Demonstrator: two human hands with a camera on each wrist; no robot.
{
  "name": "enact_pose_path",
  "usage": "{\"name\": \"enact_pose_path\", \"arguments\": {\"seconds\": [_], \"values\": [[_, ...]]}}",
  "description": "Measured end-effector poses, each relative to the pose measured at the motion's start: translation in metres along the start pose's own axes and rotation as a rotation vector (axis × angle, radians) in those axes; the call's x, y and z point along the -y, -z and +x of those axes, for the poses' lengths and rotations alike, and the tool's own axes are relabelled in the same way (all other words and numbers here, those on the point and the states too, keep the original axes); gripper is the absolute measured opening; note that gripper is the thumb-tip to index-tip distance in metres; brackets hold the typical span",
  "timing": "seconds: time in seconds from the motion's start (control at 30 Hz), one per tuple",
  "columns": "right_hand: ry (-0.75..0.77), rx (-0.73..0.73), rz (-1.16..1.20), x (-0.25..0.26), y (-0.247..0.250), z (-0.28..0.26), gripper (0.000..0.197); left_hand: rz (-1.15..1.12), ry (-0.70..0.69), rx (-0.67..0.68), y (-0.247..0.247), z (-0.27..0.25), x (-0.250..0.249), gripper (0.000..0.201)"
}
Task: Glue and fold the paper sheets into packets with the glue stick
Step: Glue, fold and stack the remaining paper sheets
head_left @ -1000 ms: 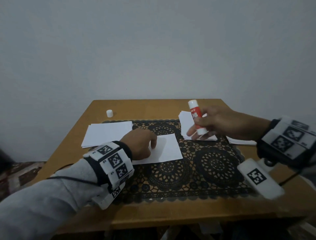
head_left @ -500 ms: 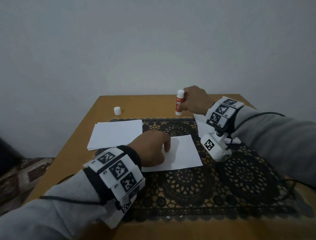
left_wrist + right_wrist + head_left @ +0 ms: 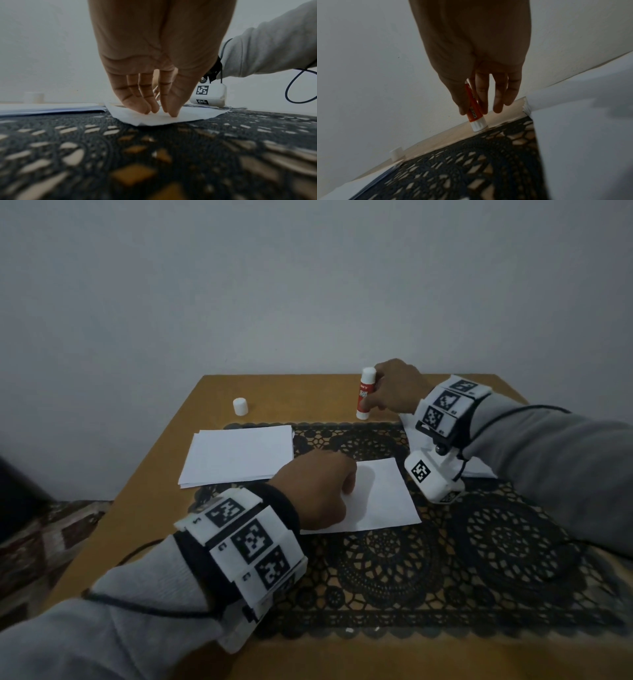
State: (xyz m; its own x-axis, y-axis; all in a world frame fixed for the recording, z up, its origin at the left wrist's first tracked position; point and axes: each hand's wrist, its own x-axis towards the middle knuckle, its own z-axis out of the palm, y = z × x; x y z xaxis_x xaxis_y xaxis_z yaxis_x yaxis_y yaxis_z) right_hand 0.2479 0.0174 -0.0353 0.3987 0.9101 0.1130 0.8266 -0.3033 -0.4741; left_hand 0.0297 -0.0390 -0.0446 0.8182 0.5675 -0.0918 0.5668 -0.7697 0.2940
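Note:
A red and white glue stick (image 3: 365, 395) (image 3: 474, 108) stands upright on the bare wood at the table's far side. My right hand (image 3: 394, 386) (image 3: 476, 102) pinches it between thumb and fingers. A folded white sheet (image 3: 373, 501) (image 3: 188, 115) lies in the middle of the black lace mat. My left hand (image 3: 317, 491) (image 3: 154, 97) presses its straight fingertips (image 3: 173, 114) down on the sheet's left part. The stick's white cap (image 3: 240, 406) (image 3: 396, 155) stands apart at the far left.
A stack of white sheets (image 3: 239, 455) lies left of the folded sheet. More white papers (image 3: 407, 422) (image 3: 582, 135) lie at the right, partly under my right arm. The lace mat (image 3: 479, 559) covers most of the wooden table (image 3: 164, 460). A wall stands behind.
My right hand carried the glue stick from above the right-hand papers to the table's far side and stood it on the wood. My left hand stayed on the folded sheet.

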Motion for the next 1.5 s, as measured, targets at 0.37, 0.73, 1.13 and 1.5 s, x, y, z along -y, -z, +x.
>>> {"name": "enact_pose_path", "arguments": {"seconds": [0.37, 0.73, 1.13, 1.5], "values": [[-0.033, 0.011, -0.095, -0.053, 0.076, -0.055, 0.015, -0.022, -0.008, 0.041, 0.001, 0.004, 0.004, 0.021], [-0.023, 0.281, -0.567, -0.126, 0.112, -0.139, 0.053, -0.118, 0.004, 0.077, 0.005, -0.002, -0.002, 0.010], [0.044, 0.155, -0.481, -0.148, 0.089, -0.154, 0.026, -0.189, -0.044, 0.113, 0.001, 0.000, 0.002, 0.009], [-0.079, -0.093, -0.349, -0.147, 0.098, -0.151, 0.023, -0.207, -0.041, 0.106, 0.001, 0.001, 0.002, 0.011]]}}
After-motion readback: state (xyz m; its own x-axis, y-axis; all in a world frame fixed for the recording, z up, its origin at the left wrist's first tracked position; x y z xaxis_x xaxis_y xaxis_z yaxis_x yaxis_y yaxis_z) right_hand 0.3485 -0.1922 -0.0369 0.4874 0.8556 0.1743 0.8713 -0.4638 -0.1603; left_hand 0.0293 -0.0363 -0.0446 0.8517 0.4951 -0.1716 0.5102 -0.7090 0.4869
